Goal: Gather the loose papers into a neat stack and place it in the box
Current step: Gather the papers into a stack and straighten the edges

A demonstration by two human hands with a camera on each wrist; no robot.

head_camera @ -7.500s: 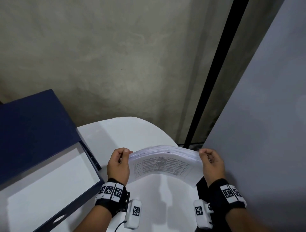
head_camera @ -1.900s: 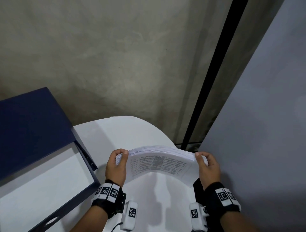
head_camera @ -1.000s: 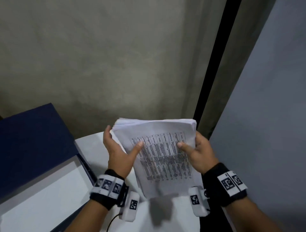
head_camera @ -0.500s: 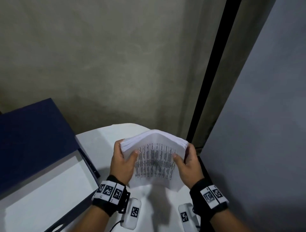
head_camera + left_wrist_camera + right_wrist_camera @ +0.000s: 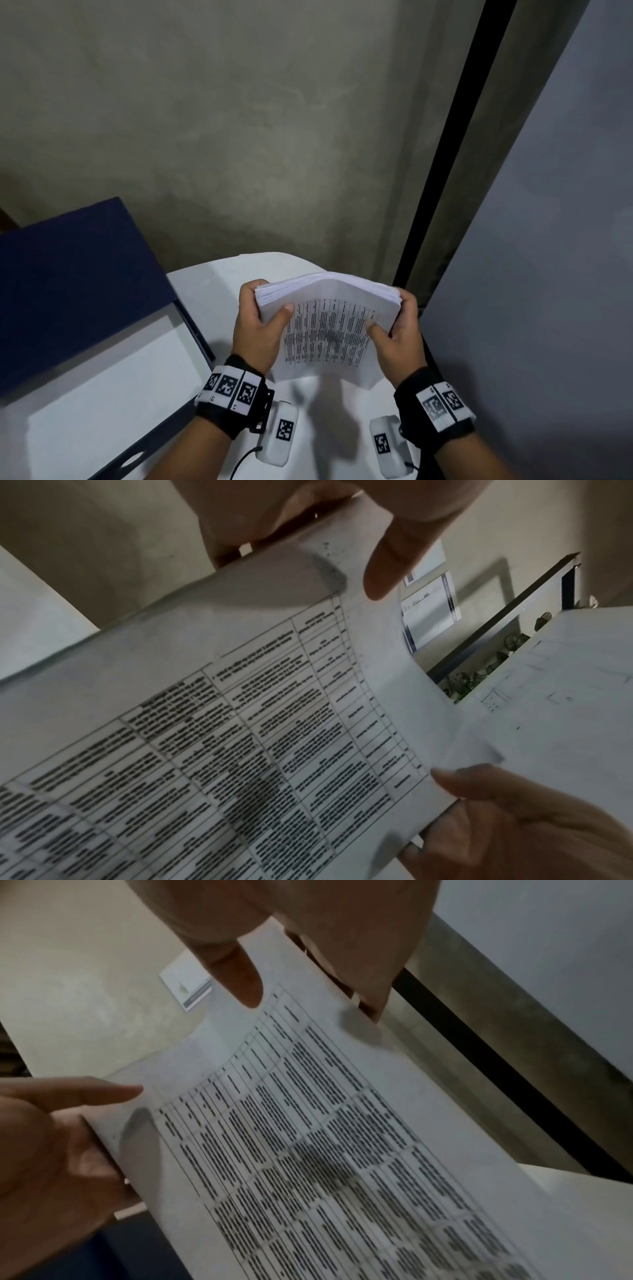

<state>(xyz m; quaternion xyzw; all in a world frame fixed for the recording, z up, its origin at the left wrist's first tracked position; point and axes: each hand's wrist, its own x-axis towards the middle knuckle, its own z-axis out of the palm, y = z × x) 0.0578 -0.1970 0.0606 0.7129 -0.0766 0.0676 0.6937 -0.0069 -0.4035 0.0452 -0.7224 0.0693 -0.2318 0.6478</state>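
Fingers point(image 5: 251, 291) of the left hand point(image 5: 257, 329) curl behind the stack point(image 5: 329, 329), thumb on its face; the right hand point(image 5: 399, 334) clamps the opposite edge likewise. The stack stands on edge over the table point(image 5: 205, 284), bowed, long axis toward the wearer. The box point(image 5: 102, 394) lies open to the left, nearer the left hand.

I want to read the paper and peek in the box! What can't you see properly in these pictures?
- Words on the paper stack: blurred in all three views.
- Box inside: cut off by the head view's left and bottom edges, so only part shows.
- Left hand and right hand fingers: behind the stack in the head view.
- Table under the stack: covered by paper and hands.
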